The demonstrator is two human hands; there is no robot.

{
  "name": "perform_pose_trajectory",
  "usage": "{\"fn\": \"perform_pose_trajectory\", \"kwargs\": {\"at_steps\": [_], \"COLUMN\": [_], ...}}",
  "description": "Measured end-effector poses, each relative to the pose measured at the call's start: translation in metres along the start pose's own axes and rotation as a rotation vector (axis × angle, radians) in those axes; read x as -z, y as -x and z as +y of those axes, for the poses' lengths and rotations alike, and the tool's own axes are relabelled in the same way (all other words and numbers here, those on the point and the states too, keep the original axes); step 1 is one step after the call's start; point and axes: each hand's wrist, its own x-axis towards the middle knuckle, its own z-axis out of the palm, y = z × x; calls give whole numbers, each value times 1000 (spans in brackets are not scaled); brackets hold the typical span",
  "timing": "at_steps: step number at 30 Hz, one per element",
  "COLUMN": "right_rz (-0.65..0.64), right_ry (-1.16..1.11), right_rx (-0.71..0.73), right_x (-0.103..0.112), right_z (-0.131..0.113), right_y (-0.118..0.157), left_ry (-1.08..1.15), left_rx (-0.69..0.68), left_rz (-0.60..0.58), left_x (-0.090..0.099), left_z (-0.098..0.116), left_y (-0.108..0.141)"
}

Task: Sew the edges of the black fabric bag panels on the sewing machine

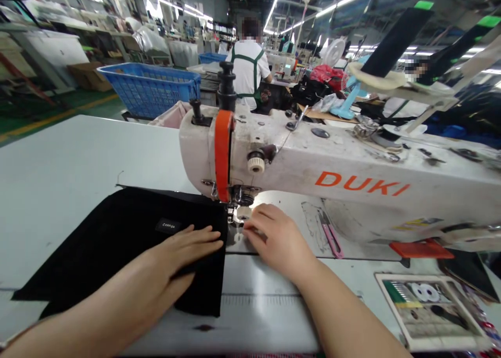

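Note:
A black fabric piece (129,233) with a small label (169,225) lies on the table, its right edge close to the needle area. My left hand (188,251) rests flat on the cloth, fingers stretched toward that edge. Beside the presser foot (230,214) of the white sewing machine (285,154), my right hand (270,235) has its thumb and fingertips drawn together. A white round part (243,213) sits right at those fingertips. Whatever the pinch holds, if anything, is too small to make out.
Pink-handled thread snips (332,235) lie on the machine bed, right of my right hand. A tray (434,311) with bobbins is set at the table's right. Behind the machine stand a blue basket (151,86) and a seated person (248,66), back turned.

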Motion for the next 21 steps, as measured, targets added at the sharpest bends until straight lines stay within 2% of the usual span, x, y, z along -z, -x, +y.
{"fn": "perform_pose_trajectory", "kwargs": {"at_steps": [2, 5, 7, 12, 14, 21], "right_rz": [-38, -115, -169, -264, -277, -258], "right_ry": [-117, -182, -148, -33, -15, -52], "right_rx": [132, 258, 281, 291, 286, 266], "right_x": [3, 2, -2, -4, -3, -3], "right_z": [-4, -13, -19, -26, -28, -30], "right_y": [3, 7, 8, 9, 8, 7], "left_ry": [127, 185, 126, -249, -317, -126], "left_rx": [104, 173, 120, -260, -334, -183], "left_rz": [-32, -36, -27, 116, 148, 86], "left_x": [14, 25, 19, -14, -21, -19], "left_z": [-10, -21, -19, -2, 2, -8], "left_y": [0, 4, 9, 13, 13, 8]}}
